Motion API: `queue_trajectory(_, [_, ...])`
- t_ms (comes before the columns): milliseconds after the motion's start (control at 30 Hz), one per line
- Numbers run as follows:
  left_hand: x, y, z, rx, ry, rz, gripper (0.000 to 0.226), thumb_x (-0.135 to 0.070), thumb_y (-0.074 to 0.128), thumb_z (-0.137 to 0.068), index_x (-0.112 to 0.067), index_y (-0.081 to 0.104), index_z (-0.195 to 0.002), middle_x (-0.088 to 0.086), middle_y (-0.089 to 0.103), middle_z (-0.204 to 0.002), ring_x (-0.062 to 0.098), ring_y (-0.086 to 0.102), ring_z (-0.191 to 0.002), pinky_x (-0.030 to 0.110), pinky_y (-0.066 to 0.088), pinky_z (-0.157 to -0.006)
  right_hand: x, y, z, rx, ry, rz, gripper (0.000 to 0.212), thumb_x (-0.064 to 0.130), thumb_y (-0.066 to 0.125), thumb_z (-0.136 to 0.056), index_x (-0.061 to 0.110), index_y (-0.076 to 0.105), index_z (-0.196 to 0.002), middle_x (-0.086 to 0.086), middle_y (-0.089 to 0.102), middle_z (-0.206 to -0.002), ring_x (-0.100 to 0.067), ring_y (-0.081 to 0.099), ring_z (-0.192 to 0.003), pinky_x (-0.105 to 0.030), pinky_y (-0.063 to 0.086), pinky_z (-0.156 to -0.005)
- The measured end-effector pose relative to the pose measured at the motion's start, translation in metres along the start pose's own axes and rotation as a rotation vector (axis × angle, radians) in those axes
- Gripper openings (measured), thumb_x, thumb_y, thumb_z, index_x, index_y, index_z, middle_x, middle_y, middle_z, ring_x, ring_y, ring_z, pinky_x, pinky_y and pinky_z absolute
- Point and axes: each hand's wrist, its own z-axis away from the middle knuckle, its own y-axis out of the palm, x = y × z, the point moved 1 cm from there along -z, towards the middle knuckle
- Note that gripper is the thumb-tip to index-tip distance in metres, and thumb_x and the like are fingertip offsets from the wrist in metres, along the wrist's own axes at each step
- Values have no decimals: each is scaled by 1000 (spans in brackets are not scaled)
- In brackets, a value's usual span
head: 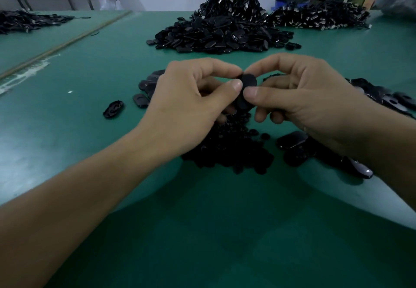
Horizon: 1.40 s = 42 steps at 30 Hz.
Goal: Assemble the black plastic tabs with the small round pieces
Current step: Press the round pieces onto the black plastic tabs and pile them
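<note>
Green table [90, 130] fills the frame; a heap [216, 38] lies top centre. At centre, left hand [189, 101] and right hand [299, 94] both pinch one tab [248, 80], half hidden by thumbs. Below them, round pieces [227, 150] blur together, partly covered.
</note>
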Motion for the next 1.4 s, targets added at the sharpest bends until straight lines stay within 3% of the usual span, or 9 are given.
queue_trajectory(267, [3, 2, 0, -39, -85, 107, 10, -7, 70, -92, -17, 72, -94, 5, 76, -75, 18, 73, -69, 28, 61, -68, -4, -3, -2, -74, 121, 37, 15, 17, 76, -86, 20, 63, -93, -7, 76, -77, -15, 70, -61, -23, 46, -51])
queue_trajectory(400, [2, 1, -1, -96, -47, 32, 10, -10, 73, -89, -20, 74, -86, -2, 75, -72, 15, 72, -69, 23, 58, -61, -10, -15, -2, -129, 167, 438, 10, 21, 78, -82, 22, 68, -83, 0, 74, -68, -16, 70, -60, -34, 51, -56])
queue_trajectory(533, [4, 0, -1, -110, -42, -36, 13, -16, 75, -87, -28, 73, -82, -6, 75, -73, 16, 72, -71, 30, 60, -67, -6, -16, -1, -142, 136, 607, 24, 31, 80, -77, 49, 71, -63, 2, 72, -65, -31, 64, -78, -27, 44, -51])
queue_trajectory(667, [4, -2, -2, -115, -43, -42, 14, -18, 76, -87, -29, 73, -80, -9, 74, -72, 7, 70, -68, 26, 59, -69, -9, -15, -3, -139, 123, 556, 26, 28, 80, -78, 49, 72, -64, -5, 73, -65, -39, 66, -80, -36, 53, -60])
queue_trajectory(733, [5, -2, -2, -119, -46, -40, 14, -17, 76, -87, -29, 73, -80, -9, 74, -71, 5, 68, -67, 25, 58, -68, -12, -19, -4, -142, 147, 517, 16, 26, 82, -78, 38, 76, -69, 1, 72, -62, -25, 69, -66, -37, 55, -59])
queue_trajectory(833, [5, -3, -2, -118, -49, -38, 13, -17, 76, -87, -28, 73, -80, -8, 75, -72, 6, 68, -66, 23, 57, -67, -14, -22, -5, -147, 212, 455, 8, 25, 84, -78, 23, 76, -79, 7, 70, -60, -3, 63, -51, -16, 44, -47])
queue_trajectory(967, [7, -3, -2, -124, -54, -42, 13, -17, 76, -87, -28, 74, -80, -7, 75, -74, 5, 67, -66, 21, 55, -64, -14, -23, -4, -165, 200, 453, 10, 25, 82, -80, 26, 73, -83, 2, 71, -66, -9, 66, -61, -22, 47, -59])
queue_trajectory(1133, [8, -3, -4, -134, -55, -42, 14, -17, 76, -86, -29, 73, -79, -6, 75, -72, 4, 67, -65, 18, 52, -63, -12, -23, -4, -171, 148, 600, 9, 25, 79, -84, 27, 71, -87, 5, 68, -77, -5, 60, -65, -8, 39, -49])
queue_trajectory(1400, [9, -4, -3, -123, -44, -60, 14, -19, 76, -86, -30, 73, -78, -9, 74, -70, 5, 68, -66, 21, 51, -64, -8, -26, -6, -191, 265, 345, 9, 21, 74, -89, 15, 70, -83, 2, 65, -60, 3, 52, -39, -12, 40, -38])
